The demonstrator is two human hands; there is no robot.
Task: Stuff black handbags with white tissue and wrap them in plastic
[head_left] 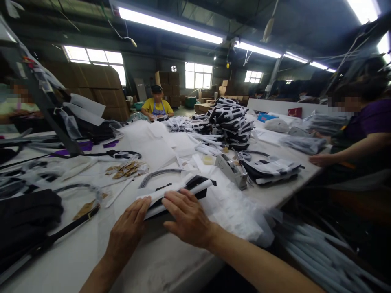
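A black item wrapped in white sheeting [200, 186] lies flat on the table near its front edge, with a curved, plastic-covered handle [159, 174] behind it. My left hand [130, 226] rests on its left end, fingers together and lying flat. On the middle of the same item lies my right hand [186, 215], its fingers stretched out and the thumb apart. Neither hand is closed round anything. The underside of the item is hidden.
Behind the item stand a tape dispenser [232, 171] and a tall pile of wrapped black items [230, 122]. White foam sheets [146, 142] lie further back. A black bag [29, 226] is at left. A co-worker's hand [320, 160] is at the right edge.
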